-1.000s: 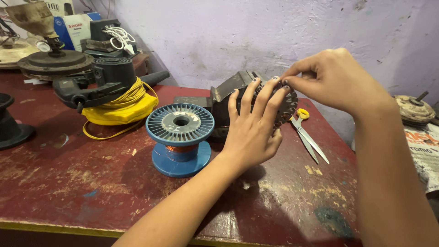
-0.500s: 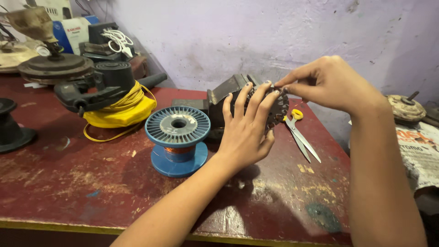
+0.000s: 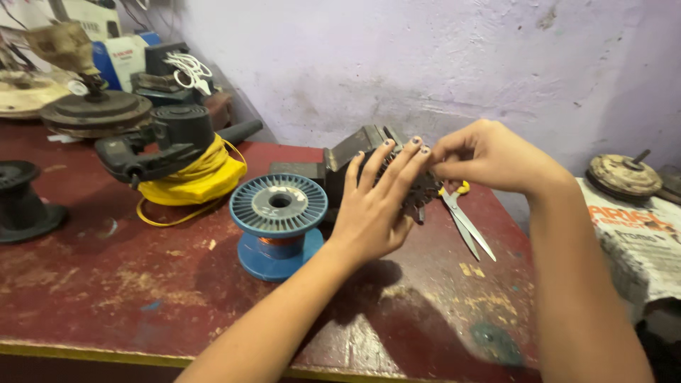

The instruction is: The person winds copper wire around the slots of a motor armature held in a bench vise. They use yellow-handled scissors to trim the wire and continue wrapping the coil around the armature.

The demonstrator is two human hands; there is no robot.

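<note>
A: Where is the dark motor core (image 3: pixel 418 191)?
B: Centre of the frame, against a grey vise (image 3: pixel 358 152) on the red table (image 3: pixel 106 284). The left hand (image 3: pixel 376 206) lies flat over its front, fingers spread and pressing on it. The right hand (image 3: pixel 489 156) pinches at its top edge with narrowed fingertips; what they grip is too small to tell.
A: What is around it?
B: A blue wire spool (image 3: pixel 278 223) just left, yellow-handled scissors (image 3: pixel 464 220) just right, and a black power tool (image 3: pixel 167 145) on yellow cable (image 3: pixel 195 181) in the upper left.

I see a worn red desk (image 3: pixel 106 298) carrying a blue wire spool (image 3: pixel 278 225), scissors (image 3: pixel 464 223), a yellow cable coil (image 3: pixel 195 177) and a black reel (image 3: pixel 21 202).
</note>
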